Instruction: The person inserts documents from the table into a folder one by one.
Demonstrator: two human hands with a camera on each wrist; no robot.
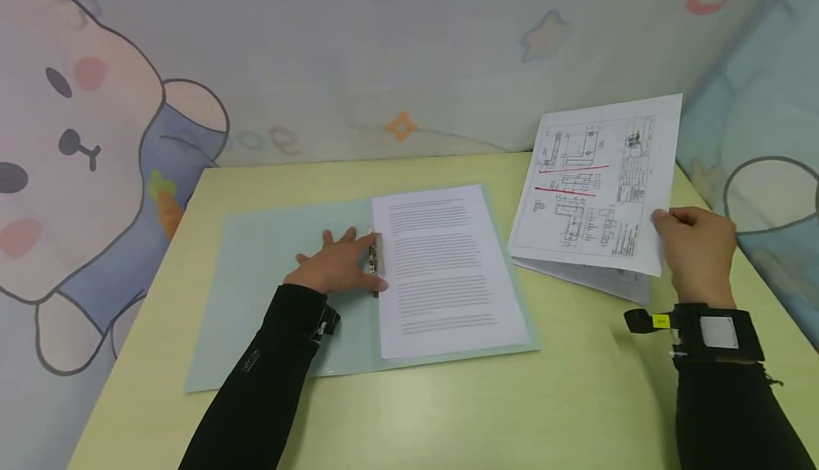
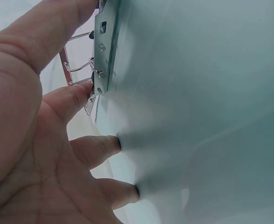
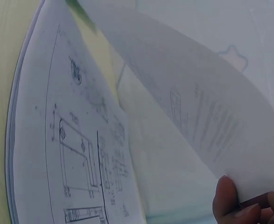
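While the left hand (image 1: 339,265) presses flat on the open folder's (image 1: 256,278) metal clip (image 1: 374,260), the right hand (image 1: 697,249) pinches 1 drawing sheet (image 1: 595,185) raised above the desk (image 1: 512,406).

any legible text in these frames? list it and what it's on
None can be read.
Text page in the open folder: printed lines, too small.
Drawing sheet pinched in the right hand: technical drawings, red lines, table text too small; blurred in the right wrist view.
Wall cloth: pale pink marks, unclear.
Folder clip under the left hand: no markings.
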